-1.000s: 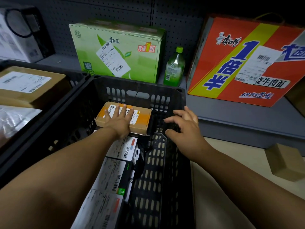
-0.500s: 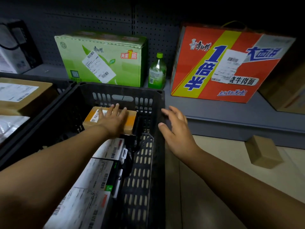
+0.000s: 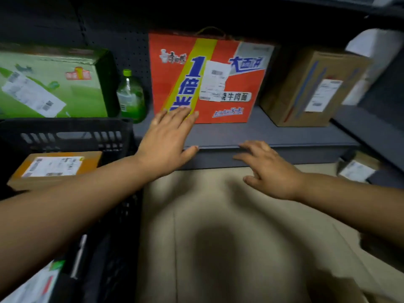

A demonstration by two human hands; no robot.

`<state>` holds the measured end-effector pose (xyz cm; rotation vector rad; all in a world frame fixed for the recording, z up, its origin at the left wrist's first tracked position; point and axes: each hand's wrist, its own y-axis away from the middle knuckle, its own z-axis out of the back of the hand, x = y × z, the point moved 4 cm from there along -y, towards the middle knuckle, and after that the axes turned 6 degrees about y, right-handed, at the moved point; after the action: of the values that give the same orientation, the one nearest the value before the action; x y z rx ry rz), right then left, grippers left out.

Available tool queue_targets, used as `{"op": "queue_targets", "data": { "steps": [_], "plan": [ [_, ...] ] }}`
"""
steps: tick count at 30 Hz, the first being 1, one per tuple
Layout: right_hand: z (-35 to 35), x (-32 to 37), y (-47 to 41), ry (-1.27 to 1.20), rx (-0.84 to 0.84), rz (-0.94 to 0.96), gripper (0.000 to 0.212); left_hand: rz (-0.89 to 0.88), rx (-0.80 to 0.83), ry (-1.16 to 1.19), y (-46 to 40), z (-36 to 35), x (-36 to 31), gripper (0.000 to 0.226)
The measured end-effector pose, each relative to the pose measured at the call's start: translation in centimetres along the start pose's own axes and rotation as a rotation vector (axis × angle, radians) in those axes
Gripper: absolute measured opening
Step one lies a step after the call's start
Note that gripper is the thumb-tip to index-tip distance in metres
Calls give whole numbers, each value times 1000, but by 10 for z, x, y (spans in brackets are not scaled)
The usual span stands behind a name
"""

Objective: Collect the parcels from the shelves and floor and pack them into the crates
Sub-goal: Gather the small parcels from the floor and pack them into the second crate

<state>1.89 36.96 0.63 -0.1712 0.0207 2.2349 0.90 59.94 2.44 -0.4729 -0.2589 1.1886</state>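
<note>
Left hand point(image 3: 167, 136): fingers spread flat, tips at red noodle carton point(image 3: 209, 77) on grey shelf point(image 3: 273, 134). Right hand point(image 3: 270, 171): fingers loosely extended, empty, at shelf edge. Black crate point(image 3: 72, 136): holds small taped parcel point(image 3: 54, 168).

Dim indoor light, dark upper shelving, soft round shadow on the beige floor point(image 3: 218, 248), motion blur throughout, wide-angle bending at edges
</note>
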Motion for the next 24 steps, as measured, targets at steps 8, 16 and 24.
{"op": "queue_targets", "data": {
  "steps": [8, 16, 24],
  "plan": [
    [-26, -178, 125, 232, 146, -278, 59, -129, 216, 145, -31, -74, -143, 80],
    [-117, -297, 284, 104, 447, -730, 66, -243, 366, 248, -37, -147, -259, 81],
    [-181, -342, 360, -98, 472, -1085, 75, -202, 512, 348, -40, -209, -329, 81]
  ]
}}
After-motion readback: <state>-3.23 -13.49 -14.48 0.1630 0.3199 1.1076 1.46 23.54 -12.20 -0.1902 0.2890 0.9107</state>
